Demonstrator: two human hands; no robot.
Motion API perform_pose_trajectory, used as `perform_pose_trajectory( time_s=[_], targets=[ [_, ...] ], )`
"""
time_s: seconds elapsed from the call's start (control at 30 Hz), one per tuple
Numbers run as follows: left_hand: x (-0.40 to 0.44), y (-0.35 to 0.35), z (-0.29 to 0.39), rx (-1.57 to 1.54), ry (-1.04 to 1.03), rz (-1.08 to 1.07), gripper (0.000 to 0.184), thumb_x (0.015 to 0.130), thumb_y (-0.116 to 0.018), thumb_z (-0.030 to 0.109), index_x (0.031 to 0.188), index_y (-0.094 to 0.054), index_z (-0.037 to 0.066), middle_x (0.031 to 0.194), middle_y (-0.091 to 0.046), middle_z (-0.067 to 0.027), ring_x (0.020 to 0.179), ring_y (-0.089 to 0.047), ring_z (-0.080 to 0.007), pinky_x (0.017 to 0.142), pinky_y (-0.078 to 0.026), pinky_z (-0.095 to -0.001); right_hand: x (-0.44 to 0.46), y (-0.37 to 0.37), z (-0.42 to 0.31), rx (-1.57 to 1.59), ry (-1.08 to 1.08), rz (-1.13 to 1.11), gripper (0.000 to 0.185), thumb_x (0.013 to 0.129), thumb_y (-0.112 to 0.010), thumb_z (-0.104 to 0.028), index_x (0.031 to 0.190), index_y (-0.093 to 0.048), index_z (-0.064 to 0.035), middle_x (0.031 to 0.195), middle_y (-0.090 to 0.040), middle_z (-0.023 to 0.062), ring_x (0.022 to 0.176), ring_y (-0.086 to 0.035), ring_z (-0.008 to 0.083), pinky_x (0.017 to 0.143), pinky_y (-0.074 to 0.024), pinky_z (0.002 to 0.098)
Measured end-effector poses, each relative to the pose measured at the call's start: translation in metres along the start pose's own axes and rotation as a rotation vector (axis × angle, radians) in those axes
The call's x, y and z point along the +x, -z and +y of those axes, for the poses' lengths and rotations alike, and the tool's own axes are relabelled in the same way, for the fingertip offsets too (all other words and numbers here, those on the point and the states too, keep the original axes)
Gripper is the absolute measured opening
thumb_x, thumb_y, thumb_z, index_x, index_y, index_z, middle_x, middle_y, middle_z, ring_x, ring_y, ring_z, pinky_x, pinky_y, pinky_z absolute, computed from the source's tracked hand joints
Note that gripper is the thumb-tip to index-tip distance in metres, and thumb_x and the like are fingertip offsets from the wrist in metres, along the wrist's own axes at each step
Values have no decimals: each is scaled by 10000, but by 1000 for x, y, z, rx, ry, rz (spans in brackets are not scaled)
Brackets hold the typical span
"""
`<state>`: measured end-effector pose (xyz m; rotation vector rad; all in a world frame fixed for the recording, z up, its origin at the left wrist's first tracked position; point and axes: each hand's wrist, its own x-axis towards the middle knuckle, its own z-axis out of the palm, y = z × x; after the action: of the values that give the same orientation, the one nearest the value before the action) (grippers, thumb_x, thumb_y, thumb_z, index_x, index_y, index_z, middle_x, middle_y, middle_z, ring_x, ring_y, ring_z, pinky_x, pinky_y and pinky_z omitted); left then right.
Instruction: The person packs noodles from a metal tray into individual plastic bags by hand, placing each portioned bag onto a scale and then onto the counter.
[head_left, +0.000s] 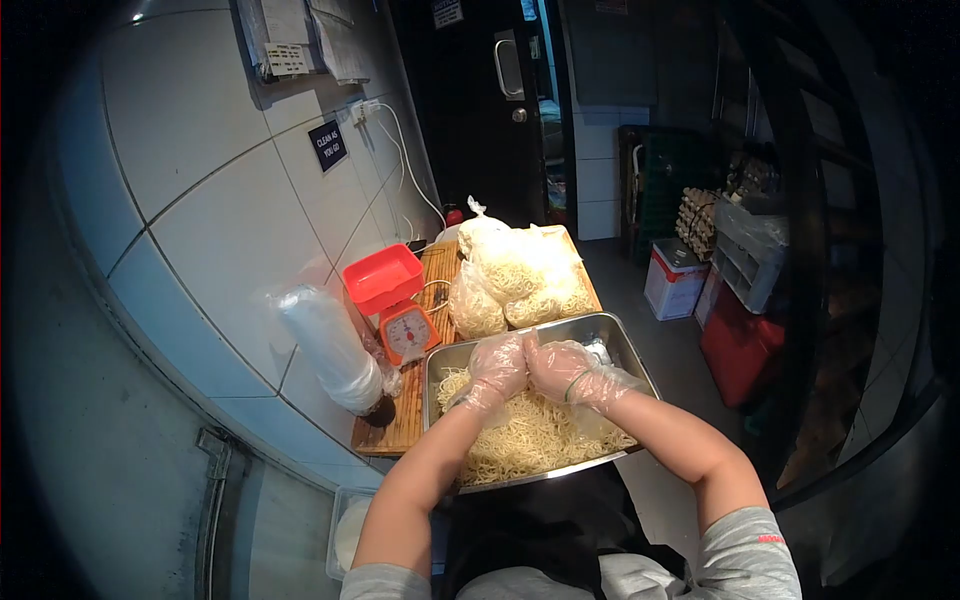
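Noodles [530,440] under two gloved hands in one metal tray [625,347]

Loose pale noodles spread across the near and middle part of the tray, too tangled to count. Two hands meet above them toward the tray's far side, each in a clear plastic glove. The left hand [499,368] and the right hand [562,370] have their fingers drawn in, tips together; whether either grips anything cannot be told, since the backs of the hands hide the palms. One small whitish item [598,351] lies in the tray just beside the right hand, too unclear to name.

Behind the tray sit bags of noodles [515,272], at least three, overlapping and bright with glare, so the full number is uncertain. One orange scale [408,333] with one red pan [383,279] stands left of them on the wooden surface [405,432]; its dial figures are too small to read. Beside it is one bundle of clear plastic [325,345]. One sign [327,145] on the wall reads "CLEAN AS YOU GO". At the lower left, one container [345,515] is partly covered by the left forearm.
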<state>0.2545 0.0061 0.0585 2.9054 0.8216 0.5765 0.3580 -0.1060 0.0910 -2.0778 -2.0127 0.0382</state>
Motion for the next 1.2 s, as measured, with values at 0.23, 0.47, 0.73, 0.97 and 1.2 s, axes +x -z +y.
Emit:
perform_pose_trajectory(
  time_s=[0.23, 0.47, 0.73, 0.97, 1.2],
  targets=[
    [2, 20, -51, 101, 213, -124, 336, 811, -658, 374, 981, -677, 84, 973, -674, -211, 880, -651, -363, 759, -526, -432, -45, 25, 4, -114, -71, -238, 568, 912, -431, -142, 1390, -248, 105, 885, -675, 246, 838, -671, 397, 744, -513, 493],
    [-8, 85, -60, -499, 193, -423, 853, 808, -731, 466, 1451, -368, 39, 1102, -656, -148, 775, -677, -174, 656, -560, -318, -35, 24, 35, 2, -93, -252, 934, 738, -765, -391, 1422, -239, -34, 1250, -555, 269, 1140, -574, 397, 954, -459, 489],
    [-9, 96, -79, -646, 325, -229, 423, 909, -623, 205, 1277, -582, 1, 890, -676, -84, 646, -668, -130, 596, -560, -249, 18, -24, 0, 351, 134, 103, 947, 740, -776, -288, 1458, -200, -64, 1207, -568, 262, 1095, -593, 381, 940, -471, 446],
    [8, 150, -48, -1044, 222, -214, 502, 786, -611, -24, 1284, -551, -23, 960, -676, -94, 797, -666, -156, 676, -556, -266, 7, -12, 34, 726, -49, 168, 815, 808, -680, -128, 1475, -217, -61, 1199, -592, 197, 991, -644, 268, 870, -519, 371],
    [69, 259, -69, -995, 179, 185, 594, 747, -580, -46, 1327, -457, -90, 889, -638, -109, 700, -667, -192, 646, -576, -305, -12, -59, 76, 220, -119, -189, 537, 773, -667, -173, 1249, -470, -23, 1179, -547, 256, 1127, -531, 433, 968, -442, 440]
  ],
)
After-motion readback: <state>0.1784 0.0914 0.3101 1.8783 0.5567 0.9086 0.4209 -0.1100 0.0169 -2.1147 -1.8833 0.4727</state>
